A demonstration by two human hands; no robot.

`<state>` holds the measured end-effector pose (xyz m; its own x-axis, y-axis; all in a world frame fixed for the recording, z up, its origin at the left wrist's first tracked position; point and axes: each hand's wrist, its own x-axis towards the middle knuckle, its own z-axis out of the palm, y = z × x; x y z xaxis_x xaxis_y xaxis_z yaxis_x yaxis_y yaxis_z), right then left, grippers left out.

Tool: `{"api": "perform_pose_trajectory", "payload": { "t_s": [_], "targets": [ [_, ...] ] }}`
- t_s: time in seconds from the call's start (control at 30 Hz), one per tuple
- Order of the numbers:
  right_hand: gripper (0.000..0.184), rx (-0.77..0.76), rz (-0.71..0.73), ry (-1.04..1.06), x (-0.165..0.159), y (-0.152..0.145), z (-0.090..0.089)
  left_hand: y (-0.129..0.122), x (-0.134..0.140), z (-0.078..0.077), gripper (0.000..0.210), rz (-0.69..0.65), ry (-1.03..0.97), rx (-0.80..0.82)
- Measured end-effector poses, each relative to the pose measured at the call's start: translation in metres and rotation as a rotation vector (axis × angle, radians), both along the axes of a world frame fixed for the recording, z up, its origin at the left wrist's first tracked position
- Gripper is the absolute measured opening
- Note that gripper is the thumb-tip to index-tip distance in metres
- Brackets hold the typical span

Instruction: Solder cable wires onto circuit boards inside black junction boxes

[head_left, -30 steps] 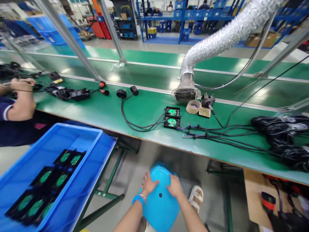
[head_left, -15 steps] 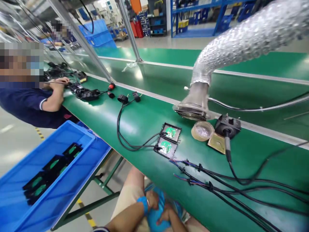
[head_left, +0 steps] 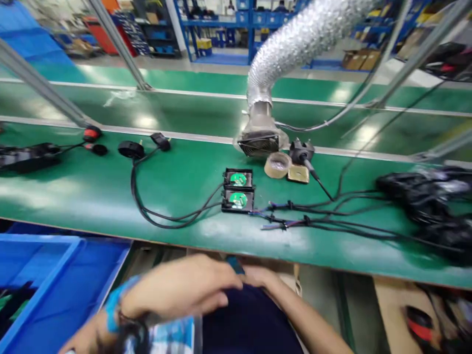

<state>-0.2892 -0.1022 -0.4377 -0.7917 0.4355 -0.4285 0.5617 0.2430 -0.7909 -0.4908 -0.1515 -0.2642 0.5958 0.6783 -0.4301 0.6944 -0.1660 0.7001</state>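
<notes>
My left hand (head_left: 188, 285), blurred and wearing a blue wristband (head_left: 112, 305), is over my lap below the bench edge, its fingers stretched out and the thumb a little apart. Close to its fingertips, my right hand (head_left: 258, 277) sits beside a small dark teal piece (head_left: 235, 265) I cannot identify; the right fingers are mostly hidden. On the bench beyond are two open black housings (head_left: 239, 191) with green circuit boards, and black cables (head_left: 177, 221) lead from them to plugs (head_left: 131, 149). Several cables with bare coloured wire ends (head_left: 276, 223) lie beside the housings.
A fume extractor (head_left: 260, 140) hangs over the bench (head_left: 199, 191). Near it stand a tan round container (head_left: 277, 164), a sponge tray (head_left: 298, 173) and a black stand (head_left: 302, 151) with a corded tool. Bundled cables (head_left: 435, 206) lie right; a blue bin (head_left: 40, 246) is lower left.
The view has swung right, so the co-worker is out of sight. Both hands have risen from the blue material in my lap, and the left has come forward towards the bench edge.
</notes>
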Motion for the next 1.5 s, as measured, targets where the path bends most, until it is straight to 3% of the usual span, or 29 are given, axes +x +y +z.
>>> {"api": "perform_pose_trajectory", "payload": {
  "t_s": [0.03, 0.1, 0.17, 0.2, 0.27, 0.3, 0.4, 0.5, 0.57, 0.67, 0.8, 0.9, 0.97, 1.07, 1.17, 1.3, 1.4, 1.5],
  "targets": [
    [0.034, 0.013, 0.028, 0.03, 0.022, -0.003, 0.022, 0.014, -0.008, 0.014, 0.039, 0.002, 0.037, 0.053],
    [0.027, 0.059, 0.09, 0.142, 0.069, -0.005, 0.067, 0.052, -0.021, 0.023, 0.048, 0.034, 0.05, 0.314],
    [0.024, 0.474, -0.002, 0.351, 0.109, 0.006, 0.102, 0.095, -0.027, 0.013, 0.089, 0.116, 0.154, 0.565],
    [0.024, 0.735, -0.09, 0.329, 0.122, 0.017, 0.113, 0.115, -0.028, 0.004, 0.107, 0.16, 0.246, 0.617],
    [0.023, 1.153, -0.162, 0.244, 0.136, 0.048, 0.119, 0.145, -0.029, -0.016, 0.122, 0.171, 0.392, 0.623],
    [0.025, 1.218, -0.18, 0.215, 0.138, 0.064, 0.116, 0.154, -0.03, -0.024, 0.124, 0.147, 0.434, 0.602],
    [0.028, 1.29, -0.238, 0.168, 0.13, 0.108, 0.096, 0.153, -0.031, -0.038, 0.122, 0.06, 0.458, 0.568],
    [0.022, 1.358, -0.33, 0.196, 0.122, 0.133, 0.081, 0.132, -0.032, -0.037, 0.123, -0.022, 0.398, 0.562],
    [0.02, 1.427, -0.427, 0.236, 0.122, 0.142, 0.082, 0.119, -0.03, -0.035, 0.123, -0.059, 0.367, 0.551],
    [0.02, 1.536, -0.502, 0.292, 0.132, 0.144, 0.098, 0.11, -0.032, -0.038, 0.122, -0.045, 0.39, 0.544],
    [0.018, 1.644, -0.443, 0.355, 0.14, 0.122, 0.14, 0.118, -0.039, -0.047, 0.119, 0.003, 0.435, 0.582],
    [0.021, 1.639, -0.386, 0.403, 0.12, 0.092, 0.171, 0.119, -0.04, -0.045, 0.118, 0.035, 0.471, 0.563],
    [0.024, 1.562, -0.279, 0.423, 0.097, 0.077, 0.18, 0.119, -0.04, -0.041, 0.119, 0.041, 0.477, 0.534],
    [0.021, 1.41, -0.218, 0.407, 0.058, 0.072, 0.169, 0.117, -0.043, -0.037, 0.123, 0.059, 0.46, 0.513],
    [0.014, 1.27, -0.308, 0.38, 0.028, 0.083, 0.138, 0.106, -0.038, -0.029, 0.121, 0.104, 0.435, 0.552],
    [0.017, 1.163, -0.306, 0.412, 0.019, 0.099, 0.11, 0.088, -0.002, -0.019, 0.067, 0.205, 0.179, 0.58],
    [0.016, 1.059, -0.188, 0.435, 0.03, 0.106, 0.117, 0.086, 0.027, -0.02, 0.046, 0.359, -0.114, 0.528],
    [0.017, 0.913, -0.029, 0.394, 0.046, 0.117, 0.133, 0.094, 0.028, -0.027, 0.05, 0.412, -0.076, 0.613]
  ]
}}
